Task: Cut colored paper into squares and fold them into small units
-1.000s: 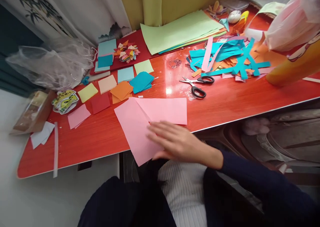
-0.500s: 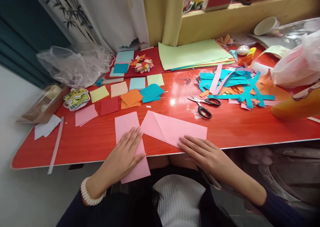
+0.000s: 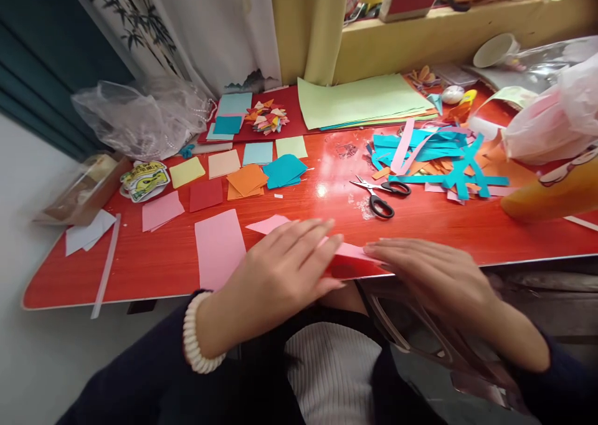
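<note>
A pink folded sheet of paper (image 3: 352, 250) is partly hidden under my hands near the table's front edge. Its left tip shows past my left hand (image 3: 280, 266), which lies across it with fingers stretched out and slightly blurred. At the paper's right end, my right hand (image 3: 430, 275) has its fingers together at the edge, seemingly pinching it; the thumb is hidden. A second pink sheet (image 3: 219, 247) lies flat to the left, its lower part behind my left hand and wrist.
Scissors (image 3: 380, 194) with black handles rest beyond my right hand. Several small coloured paper squares (image 3: 205, 194) spread to the left. Blue paper strips (image 3: 460, 163) are heaped at the right near an orange object (image 3: 546, 191). Large green sheets (image 3: 359, 101) lie at the back.
My left hand has left the left pink sheet and moved right onto the folded paper. That sheet now lies further left. My right hand has moved right, to the folded paper's end.
</note>
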`<state>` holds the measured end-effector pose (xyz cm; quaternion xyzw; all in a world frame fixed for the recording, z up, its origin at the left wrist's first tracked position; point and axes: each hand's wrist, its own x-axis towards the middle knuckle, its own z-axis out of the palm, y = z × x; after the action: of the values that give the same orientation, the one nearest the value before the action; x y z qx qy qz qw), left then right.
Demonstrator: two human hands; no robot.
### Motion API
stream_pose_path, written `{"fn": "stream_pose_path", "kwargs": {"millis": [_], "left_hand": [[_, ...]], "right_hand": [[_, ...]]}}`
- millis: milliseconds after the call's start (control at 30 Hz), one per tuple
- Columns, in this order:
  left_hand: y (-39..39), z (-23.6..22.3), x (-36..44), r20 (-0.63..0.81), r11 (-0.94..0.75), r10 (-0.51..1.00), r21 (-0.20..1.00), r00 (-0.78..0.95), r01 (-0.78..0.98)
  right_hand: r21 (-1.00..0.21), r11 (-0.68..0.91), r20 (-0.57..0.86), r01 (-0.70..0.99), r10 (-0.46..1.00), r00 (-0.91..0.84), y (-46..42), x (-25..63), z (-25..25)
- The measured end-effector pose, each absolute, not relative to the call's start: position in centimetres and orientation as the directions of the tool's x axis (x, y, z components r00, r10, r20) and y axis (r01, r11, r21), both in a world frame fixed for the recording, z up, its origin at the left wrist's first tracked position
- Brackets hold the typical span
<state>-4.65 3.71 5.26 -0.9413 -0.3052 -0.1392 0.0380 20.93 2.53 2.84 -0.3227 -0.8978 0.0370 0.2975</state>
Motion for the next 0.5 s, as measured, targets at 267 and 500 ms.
{"fn": "stream_pose_path", "kwargs": {"millis": [267,500], "left_hand": [[8.8,12.0,0.0,0.288,-0.728,0.673,0.418,0.681,0.543],[9.7,12.2,1.2,0.253,-0.596,0.777,0.589,0.576,0.546]], "right_hand": [[-0.606,0.574,0.511,0.551,0.811,-0.284,8.1,19.6,9.8],[-0.634,0.478,0.424,0.607,0.872,-0.245,8.5,19.3,9.6]]}}
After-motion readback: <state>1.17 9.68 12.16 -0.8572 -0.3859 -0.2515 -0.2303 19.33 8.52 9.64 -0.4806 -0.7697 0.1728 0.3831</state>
